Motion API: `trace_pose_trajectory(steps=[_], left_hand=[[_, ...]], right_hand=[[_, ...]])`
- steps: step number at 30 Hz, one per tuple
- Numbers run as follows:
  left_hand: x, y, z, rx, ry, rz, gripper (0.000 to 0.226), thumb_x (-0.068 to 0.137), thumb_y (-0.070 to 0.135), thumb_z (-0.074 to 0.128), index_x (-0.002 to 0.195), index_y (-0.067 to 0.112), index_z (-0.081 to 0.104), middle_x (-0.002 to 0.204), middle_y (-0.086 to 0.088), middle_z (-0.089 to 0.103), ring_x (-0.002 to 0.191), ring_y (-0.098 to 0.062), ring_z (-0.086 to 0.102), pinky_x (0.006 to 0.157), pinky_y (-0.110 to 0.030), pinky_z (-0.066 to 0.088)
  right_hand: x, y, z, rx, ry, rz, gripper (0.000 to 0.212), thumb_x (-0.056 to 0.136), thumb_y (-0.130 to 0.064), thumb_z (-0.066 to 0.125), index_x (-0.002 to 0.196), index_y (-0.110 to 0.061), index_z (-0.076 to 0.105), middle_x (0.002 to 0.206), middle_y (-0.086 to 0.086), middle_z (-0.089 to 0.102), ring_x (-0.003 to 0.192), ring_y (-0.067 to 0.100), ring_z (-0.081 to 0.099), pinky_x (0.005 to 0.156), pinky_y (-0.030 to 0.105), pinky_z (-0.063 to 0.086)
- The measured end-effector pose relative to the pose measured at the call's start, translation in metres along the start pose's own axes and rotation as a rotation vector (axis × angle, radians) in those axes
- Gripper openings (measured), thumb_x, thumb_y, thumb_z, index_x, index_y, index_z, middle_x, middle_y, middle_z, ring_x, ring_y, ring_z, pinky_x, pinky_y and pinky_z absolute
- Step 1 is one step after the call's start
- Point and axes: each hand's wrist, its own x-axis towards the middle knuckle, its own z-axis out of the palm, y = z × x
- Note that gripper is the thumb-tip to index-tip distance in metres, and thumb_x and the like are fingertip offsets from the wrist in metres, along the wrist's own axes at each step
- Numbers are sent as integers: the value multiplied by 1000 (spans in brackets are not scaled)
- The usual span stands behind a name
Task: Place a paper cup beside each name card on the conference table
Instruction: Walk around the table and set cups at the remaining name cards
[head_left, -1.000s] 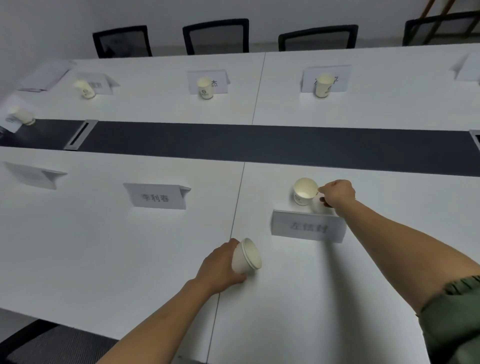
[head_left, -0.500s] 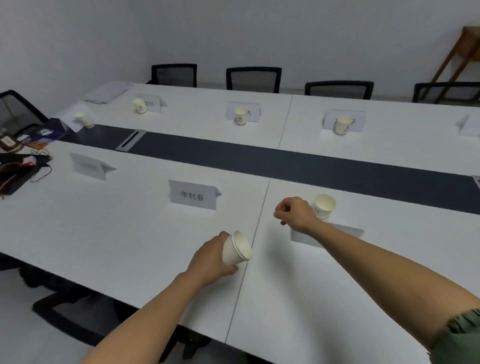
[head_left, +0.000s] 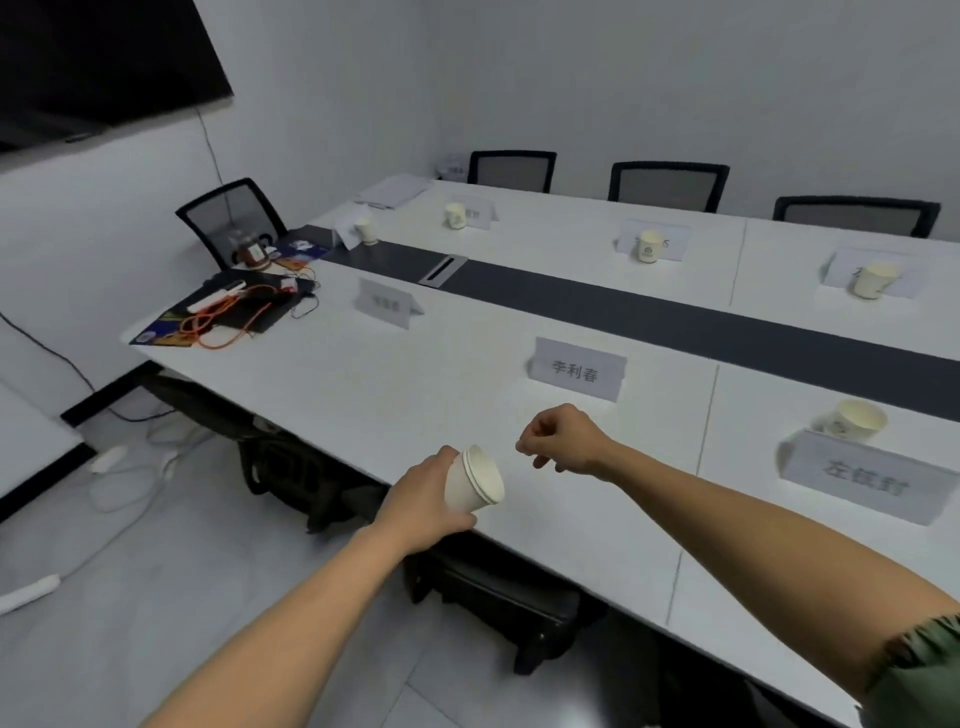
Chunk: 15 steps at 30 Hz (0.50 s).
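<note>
My left hand (head_left: 423, 499) grips a short stack of white paper cups (head_left: 475, 480), tilted with the rims toward the right, above the near edge of the white conference table (head_left: 415, 395). My right hand (head_left: 563, 439) hovers just right of the stack, fingers curled shut and empty. Ahead of it stands a name card (head_left: 575, 370) with no cup by it. Another bare name card (head_left: 385, 304) is farther left. At the right a paper cup (head_left: 852, 421) stands behind a third name card (head_left: 862, 475).
Across the dark centre strip (head_left: 675, 317), paper cups (head_left: 650, 247) stand by the far-side cards. Cables and papers (head_left: 228, 312) clutter the table's left end. Black chairs (head_left: 667, 184) line the far side; one chair (head_left: 231, 218) sits at the head. Chairs are tucked under the near edge.
My right hand has let go of the cup by the right card and drawn back left toward the stack. The view has swung left along the table.
</note>
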Motion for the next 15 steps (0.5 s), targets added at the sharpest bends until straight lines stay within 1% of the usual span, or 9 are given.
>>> trace_pose_trajectory(steps=[3, 7, 12, 15], left_hand=[[-20, -41, -28, -4, 23, -40, 67, 67, 37, 76, 125, 27, 43, 111, 6, 57, 99, -20, 57, 80, -40, 55], [-21, -82, -55, -21, 65, -65, 66, 67, 36, 77, 124, 25, 43, 111, 4, 56, 99, -21, 57, 82, -40, 53], [-2, -98, -61, -25, 55, -61, 67, 67, 37, 76, 123, 26, 43, 110, 4, 57, 99, -21, 57, 82, -39, 53], [30, -107, -68, -6, 33, -49, 68, 67, 37, 77, 126, 26, 42, 113, 5, 57, 100, -20, 57, 82, -38, 52]], right_hand=[[6, -36, 40, 46, -64, -23, 21, 85, -19, 71, 92, 0, 69, 90, 6, 73, 73, 15, 71, 58, 28, 47], [24, -74, 72, 40, -108, -56, 20, 84, -18, 72, 91, 0, 69, 89, 6, 73, 72, 15, 70, 57, 27, 47], [51, -85, 84, 29, -126, -51, 21, 84, -19, 73, 91, 0, 69, 81, 1, 70, 69, 12, 69, 56, 25, 46], [82, -87, 85, 32, -137, -45, 16, 83, -17, 74, 88, -3, 69, 77, 0, 68, 68, 12, 68, 56, 25, 46]])
